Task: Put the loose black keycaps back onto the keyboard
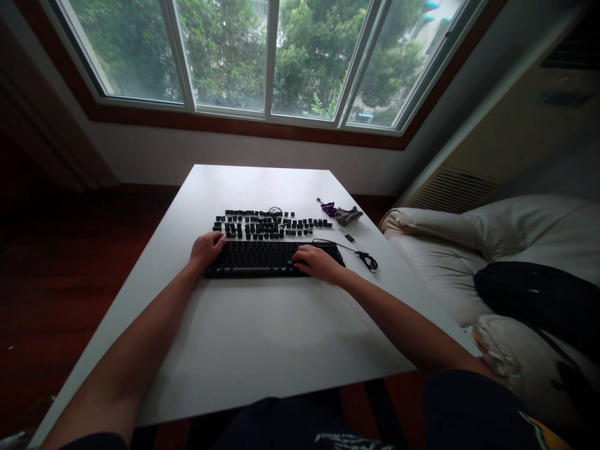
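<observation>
A black keyboard [257,256] lies flat on the white table, with only part of its keycaps seemingly in place along the front row. My left hand [207,249] holds the keyboard's left end, its fingers closed round the upper corner. Over the right part of the keyboard is my right hand [317,260], fingers bent and pressed together near the front row; whatever is between the fingertips is too small to make out. Just behind the keyboard, many loose black keycaps [262,226] stand in rough rows. A black cable [367,260] runs from the keyboard's back right and lies coiled.
At the back right of the white table [281,337] sit a crumpled grey cloth [347,215] and a purple cloth [328,209]. A small dark piece [349,238] lies near the cable. Right of the table stands a pale sofa [431,269] with a dark bag [534,300] on it.
</observation>
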Tool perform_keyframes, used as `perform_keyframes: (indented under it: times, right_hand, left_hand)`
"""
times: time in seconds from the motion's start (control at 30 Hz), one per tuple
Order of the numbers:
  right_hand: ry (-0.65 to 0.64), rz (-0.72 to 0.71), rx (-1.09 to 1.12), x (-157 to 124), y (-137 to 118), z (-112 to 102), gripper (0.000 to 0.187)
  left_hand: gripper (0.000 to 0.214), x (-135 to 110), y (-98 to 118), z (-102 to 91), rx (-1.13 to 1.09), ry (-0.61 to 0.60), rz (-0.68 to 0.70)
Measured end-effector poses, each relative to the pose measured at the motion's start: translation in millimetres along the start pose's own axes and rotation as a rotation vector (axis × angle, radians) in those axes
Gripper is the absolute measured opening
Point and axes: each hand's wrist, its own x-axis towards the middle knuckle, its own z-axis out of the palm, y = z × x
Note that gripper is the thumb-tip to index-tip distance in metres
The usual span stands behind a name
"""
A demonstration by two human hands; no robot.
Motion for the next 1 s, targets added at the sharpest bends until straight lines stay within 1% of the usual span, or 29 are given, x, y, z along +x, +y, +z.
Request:
perform_keyframes:
  times: [0.27, 0.4, 0.6, 0.73, 0.9, 1.0]
  right_hand:
    - [0.021, -0.088, -0.026, 1, 3, 4, 0.012]
    - [0.039, -0.063, -0.004, 1, 2, 6, 0.01]
    - [0.101, -0.017, 0.02, -5, 1, 12, 0.012]
    - [0.189, -0.031, -0.021, -13, -5, 15, 0.025]
    - [0.308, -0.028, -0.125, -22, -22, 7, 0.052]
    - [0.297, -0.022, -0.212, -26, -30, 8, 0.067]
  left_hand:
    - [0.038, 0, -2, 1.4, 0.0, 0.015, 0.02]
    - [0.037, 0, -1, 1.3, -0.004, 0.01, 0.013]
    - [0.037, 1, -2, 1.4, -0.004, 0.021, 0.019]
    - [0.036, 2, -3, 1.8, 0.01, 0.014, 0.009]
    - [0.036, 2, -4, 3.6, 0.009, 0.021, 0.013]
    - [0.036, 2, -4, 4.7, 0.007, 0.021, 0.017]
